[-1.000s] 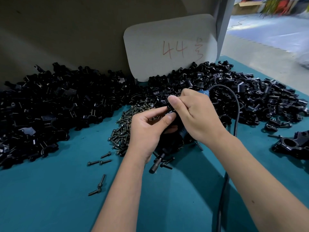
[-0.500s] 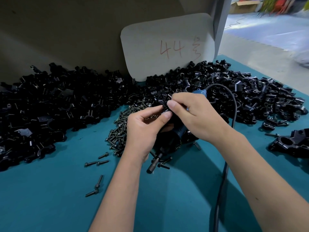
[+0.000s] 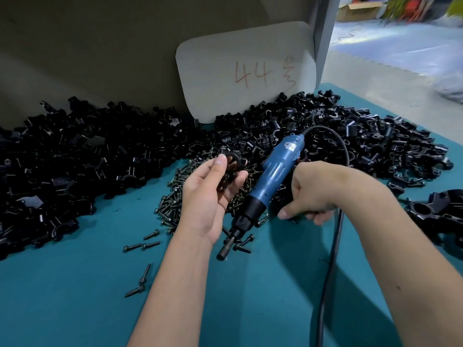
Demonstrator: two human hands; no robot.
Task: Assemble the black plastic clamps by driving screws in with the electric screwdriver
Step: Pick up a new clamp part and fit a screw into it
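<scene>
My left hand [image 3: 208, 196] is palm up and pinches a black plastic clamp [image 3: 231, 162] between thumb and fingers, above the screw pile [image 3: 175, 196]. The blue electric screwdriver [image 3: 271, 176] lies slanted between my hands, its black nose and bit [image 3: 225, 249] pointing down-left at the mat. My right hand [image 3: 313, 194] sits just right of the screwdriver with its fingers curled down onto the screws. Whether it holds anything is hidden. The black cord [image 3: 333, 246] runs from the tool's rear, past my right wrist, toward me.
Large heaps of black clamp parts lie at the left [image 3: 62, 166] and back right [image 3: 363, 146] of the teal mat [image 3: 75, 296]. Loose screws [image 3: 141, 246] are scattered front left. A white card [image 3: 245, 71] marked 44 leans on the back wall. Bigger black parts [image 3: 436, 214] sit far right.
My hands have parted. The right hand moved right and down off the clamp, uncovering the blue screwdriver. The left hand keeps the clamp and has turned palm up.
</scene>
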